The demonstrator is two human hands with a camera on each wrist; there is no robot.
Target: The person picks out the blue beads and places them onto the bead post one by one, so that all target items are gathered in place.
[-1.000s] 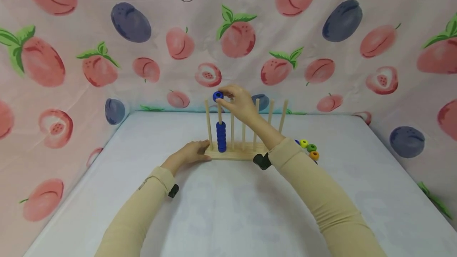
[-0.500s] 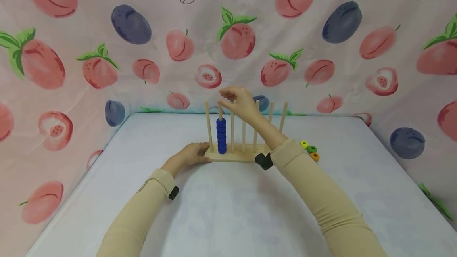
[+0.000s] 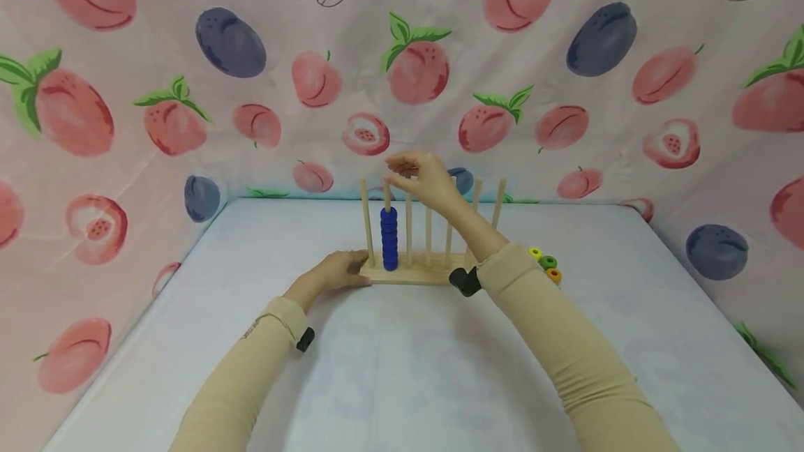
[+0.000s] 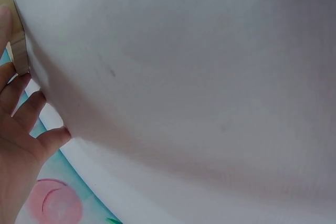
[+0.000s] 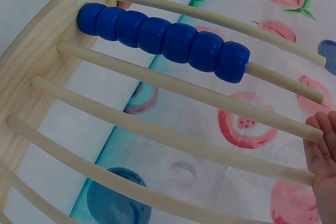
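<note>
A wooden peg stand (image 3: 414, 275) with a row of upright pegs stands on the white table. Several blue beads (image 3: 389, 239) are stacked on its second peg from the left; the right wrist view shows this bead stack (image 5: 162, 36) with bare peg above it. My left hand (image 3: 334, 271) grips the left end of the base, and the left wrist view shows the fingers at that wooden end. Beside the top of the beaded peg is my right hand (image 3: 427, 180), thumb and fingers apart, holding nothing.
To the right of the stand lie a yellow bead (image 3: 535, 252), a green bead (image 3: 548, 262) and an orange bead (image 3: 553, 275), partly beside the right sleeve (image 3: 511, 277). A fruit-print cloth (image 3: 301, 33) hangs behind the table.
A second ago my right hand pinched a blue bead above the second peg. It has let go, and that bead has dropped onto the now taller stack. My left hand stays in place.
</note>
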